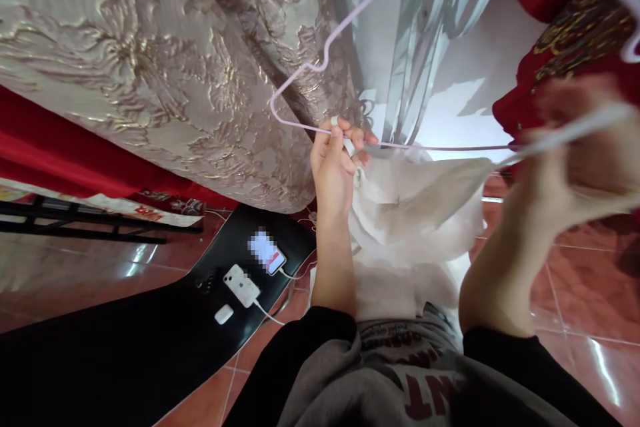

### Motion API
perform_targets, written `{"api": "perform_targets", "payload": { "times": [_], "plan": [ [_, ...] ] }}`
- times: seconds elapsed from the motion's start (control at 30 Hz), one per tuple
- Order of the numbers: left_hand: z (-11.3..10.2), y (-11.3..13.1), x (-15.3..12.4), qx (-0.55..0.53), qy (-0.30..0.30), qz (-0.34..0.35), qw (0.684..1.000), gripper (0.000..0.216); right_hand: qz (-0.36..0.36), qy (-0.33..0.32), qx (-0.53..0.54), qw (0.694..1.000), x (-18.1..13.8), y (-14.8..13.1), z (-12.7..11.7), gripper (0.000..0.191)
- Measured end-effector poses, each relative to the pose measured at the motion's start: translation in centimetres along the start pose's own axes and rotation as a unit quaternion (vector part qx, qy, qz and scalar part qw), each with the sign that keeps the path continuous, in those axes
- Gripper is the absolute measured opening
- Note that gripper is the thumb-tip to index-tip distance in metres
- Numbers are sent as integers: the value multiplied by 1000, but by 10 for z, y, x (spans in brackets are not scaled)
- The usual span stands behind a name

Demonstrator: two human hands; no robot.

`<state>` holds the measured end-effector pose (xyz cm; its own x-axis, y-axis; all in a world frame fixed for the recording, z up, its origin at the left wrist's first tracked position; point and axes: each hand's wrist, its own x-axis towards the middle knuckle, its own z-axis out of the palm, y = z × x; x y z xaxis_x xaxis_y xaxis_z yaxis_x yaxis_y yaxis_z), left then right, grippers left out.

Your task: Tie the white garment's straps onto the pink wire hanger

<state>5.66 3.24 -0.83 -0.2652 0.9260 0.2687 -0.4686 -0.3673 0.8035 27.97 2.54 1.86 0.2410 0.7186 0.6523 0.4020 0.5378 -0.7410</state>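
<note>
A lilac wire clothes hanger spans the upper middle, its bottom bar running level in front of me. My left hand is closed round the bar near its left corner, with a bit of white strap between the fingers. Below the bar hangs a sheer white garment, bunched in folds. A white strap stretches from its right side up to my right hand. That hand is raised at the right and blurred by motion; its fingers seem closed on the strap.
Beige-gold embossed fabric hangs close on the left, and red embroidered cloth on the right. On a black bench lie a lit phone, a white phone and a white earbud case, with charging cables.
</note>
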Motion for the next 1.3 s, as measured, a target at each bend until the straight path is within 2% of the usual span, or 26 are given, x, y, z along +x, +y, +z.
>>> {"api": "perform_targets", "payload": {
  "times": [0.07,0.13,0.17,0.23,0.33,0.43,0.53,0.6,0.67,0.73,0.8,0.9,1.0,1.13,1.2,1.23,1.3],
  "plan": [
    [1,-3,-2,10,3,6,1000,34,-63,-87,-50,993,2,-4,13,28],
    [-4,-3,-4,37,31,14,999,29,-93,-170,-107,975,5,-1,23,29],
    [-10,-1,-4,54,60,20,997,25,-91,-179,-126,971,5,1,26,31],
    [-26,5,-6,97,140,45,984,21,-87,-156,-147,973,1,6,30,32],
    [-54,21,-5,174,250,113,946,36,-101,-151,-141,973,-9,9,32,32],
    [-73,39,6,253,294,211,897,46,-117,-157,-131,972,-15,8,32,29],
    [-76,54,27,280,265,314,868,42,-130,-148,-139,970,-13,10,30,27],
    [-69,63,42,253,200,377,869,32,-140,-141,-144,969,-10,12,28,26],
    [-58,73,53,227,110,398,882,24,-150,-133,-145,969,-9,14,25,25],
    [-44,83,58,260,14,349,900,19,-150,-133,-149,968,-8,15,23,26],
    [-31,93,61,339,-66,275,897,18,-141,-142,-158,967,-9,15,23,26],
    [-18,103,67,426,-105,209,874,25,-134,-143,-155,968,-12,13,25,30],
    [-16,101,74,402,-56,199,892,36,-142,-127,-142,971,-16,10,29,44],
    [-23,77,65,238,89,238,937,14,-150,-93,-142,974,-21,10,34,48],
    [-25,59,46,124,161,195,960,4,-162,-70,-133,975,-23,11,37,45],
    [-26,50,35,67,172,148,972,8,-164,-62,-133,976,-24,11,38,43],
    [-24,35,15,2,144,73,987,20,-158,-48,-147,975,-27,13,41,40]
  ]
}}
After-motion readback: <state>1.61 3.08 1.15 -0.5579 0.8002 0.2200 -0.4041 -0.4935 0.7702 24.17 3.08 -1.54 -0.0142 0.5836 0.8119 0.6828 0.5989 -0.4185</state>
